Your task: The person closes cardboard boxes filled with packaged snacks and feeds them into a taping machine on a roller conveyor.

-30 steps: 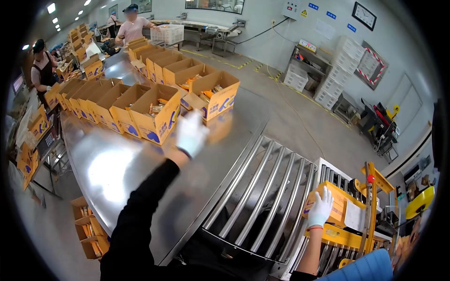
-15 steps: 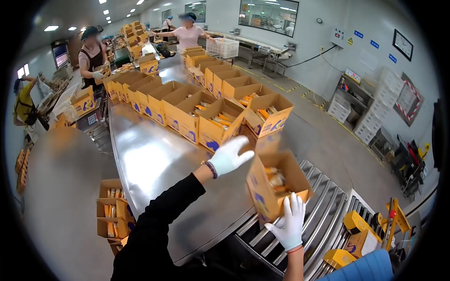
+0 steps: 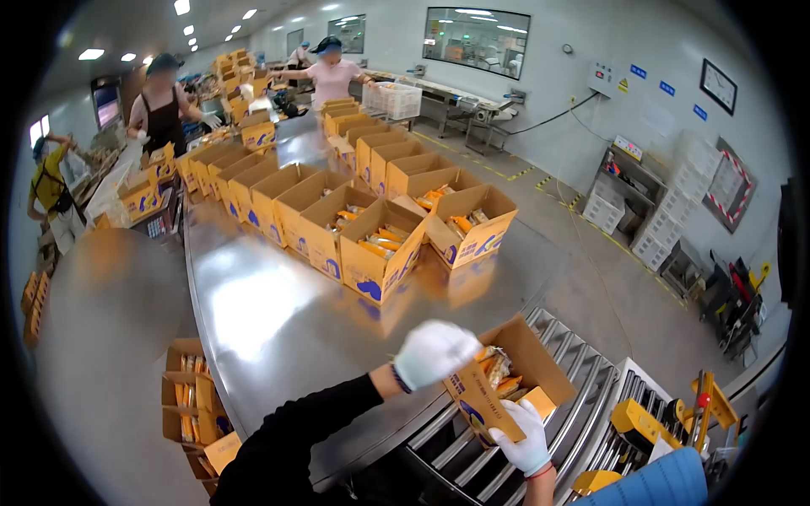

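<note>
White-gloved, the right grip (image 3: 525, 438) is clamped on the near edge of an open carton (image 3: 477, 405), with the thumb laid against the printed outer panel and the fingers set over a flap. The left grip (image 3: 434, 354), gloved likewise, is blurred at the carton's upper left corner; whether it is closed on anything cannot be told. Just ahead of the right grip, orange-and-clear packets (image 3: 496, 371) are held inside the carton, which is placed above metal rollers (image 3: 582, 379); whether it is rested on them cannot be told. To the right of the right grip, a yellow machine (image 3: 637, 422) is mounted beside the rollers, and a blue roll (image 3: 654, 485) is seen nearer below it. To the left of the left grip, the shiny metal surface (image 3: 312, 337) is stretched out, and beyond that grip two rows of open cartons are lined up on it, headed by a left front carton (image 3: 384, 261) and a right front carton (image 3: 474, 240), both filled with similar packets. Low and far left of the left grip, stacked cartons (image 3: 196, 396) are set beside the surface. Farthest out, a dark apron (image 3: 164, 118) is worn by one person, and a white crate (image 3: 392, 99) is reached by another.
</note>
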